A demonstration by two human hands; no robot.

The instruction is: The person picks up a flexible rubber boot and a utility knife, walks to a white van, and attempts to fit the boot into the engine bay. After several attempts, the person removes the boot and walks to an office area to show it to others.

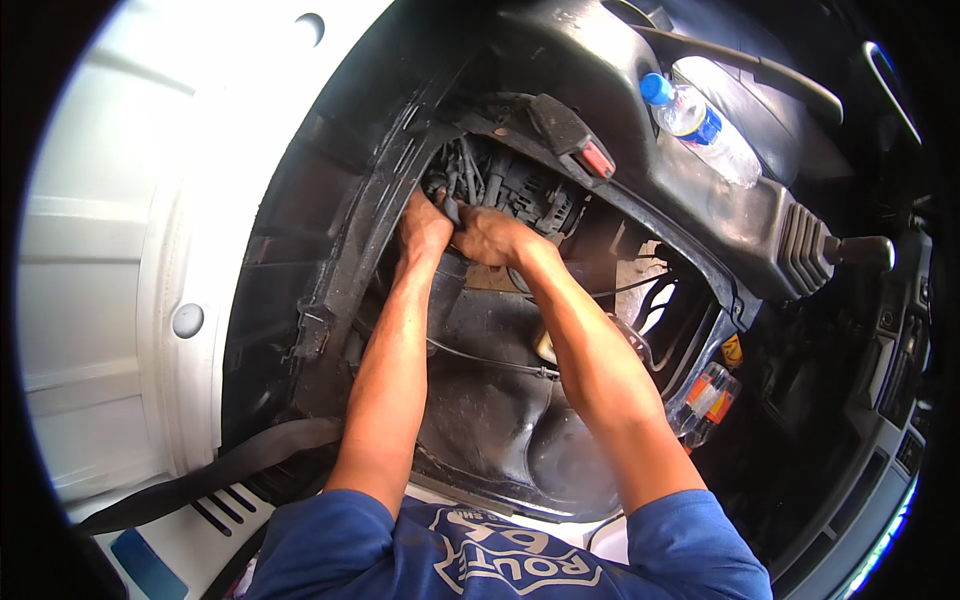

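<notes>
Both of my arms reach into the open engine compartment, where my hands meet side by side. My left hand (425, 228) is closed among dark wires (466, 172), its fingertips mostly hidden. Against it, my right hand (488, 238) is curled shut around a short dark hose-like piece (452, 211) that shows between the two hands. Just beyond my right hand sits a finned metal alternator (535, 192). What my left fingertips hold is out of sight.
A seat-belt buckle (590, 158) with a red button lies by the opening's far edge. On the console rests a water bottle (705, 130), near the gear lever (860, 252). Another clear bottle (708, 402) lies at the right. A thin cable (490, 358) crosses below my arms.
</notes>
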